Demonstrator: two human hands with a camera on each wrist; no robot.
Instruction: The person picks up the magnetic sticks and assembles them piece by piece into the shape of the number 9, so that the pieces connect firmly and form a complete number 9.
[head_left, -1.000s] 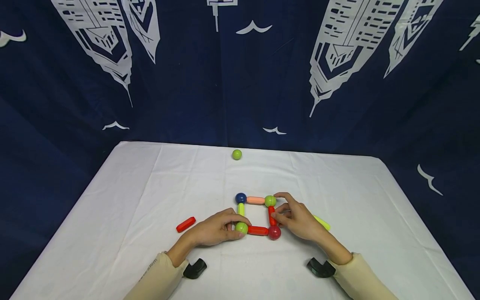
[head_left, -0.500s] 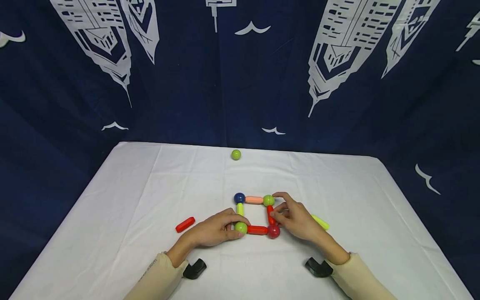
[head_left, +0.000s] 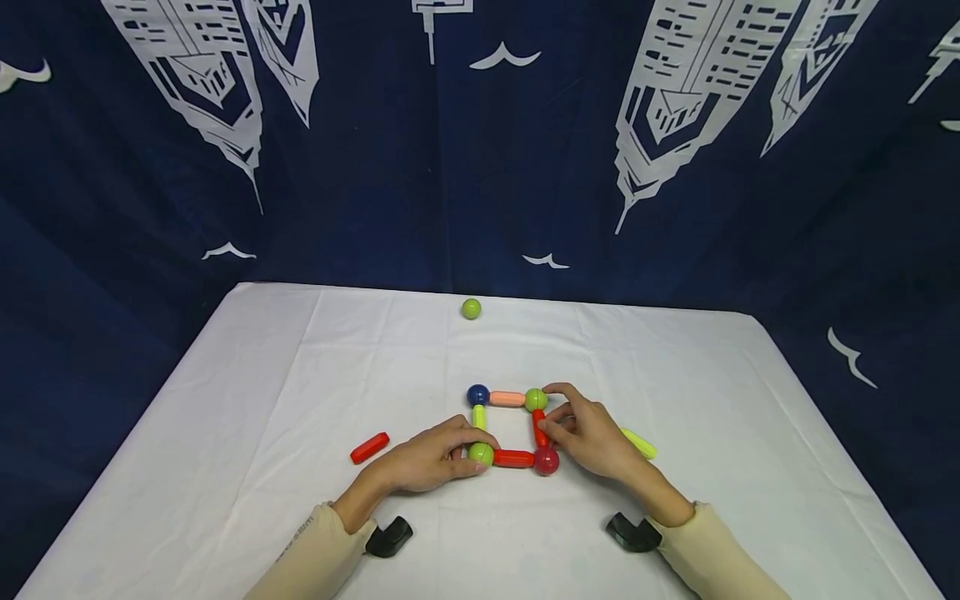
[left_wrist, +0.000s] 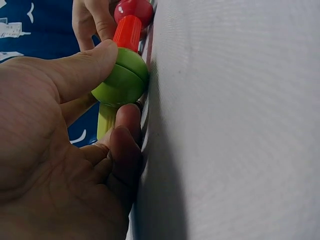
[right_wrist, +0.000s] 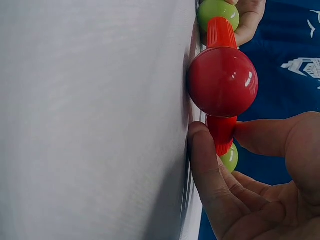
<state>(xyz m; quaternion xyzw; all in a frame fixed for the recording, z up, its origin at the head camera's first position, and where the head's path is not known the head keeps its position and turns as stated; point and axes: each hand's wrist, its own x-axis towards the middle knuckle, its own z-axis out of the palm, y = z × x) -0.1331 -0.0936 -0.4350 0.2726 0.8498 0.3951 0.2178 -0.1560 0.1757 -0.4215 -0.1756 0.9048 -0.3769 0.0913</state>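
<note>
A four-sided frame of rods and balls lies on the white cloth. Its corners are a blue ball (head_left: 477, 395), a far green ball (head_left: 536, 400), a red ball (head_left: 546, 461) and a near green ball (head_left: 481, 454). Between them run a peach rod (head_left: 507, 399), a yellow-green rod (head_left: 479, 416), a front red rod (head_left: 513, 459) and a right red rod (head_left: 540, 428). My left hand (head_left: 431, 456) grips the near green ball between thumb and fingers. With thumb and fingers, my right hand (head_left: 596, 437) pinches the right red rod, its index finger reaching the far green ball.
A loose red rod (head_left: 370, 448) lies left of my left hand. Behind my right hand lies a loose yellow rod (head_left: 639, 443), partly hidden. A single green ball (head_left: 471, 309) sits near the table's far edge, before a dark blue printed curtain (head_left: 405, 208).
Both hands keep their holds on the frame. The whole view shifts very slightly; nothing is taken up or let go.
</note>
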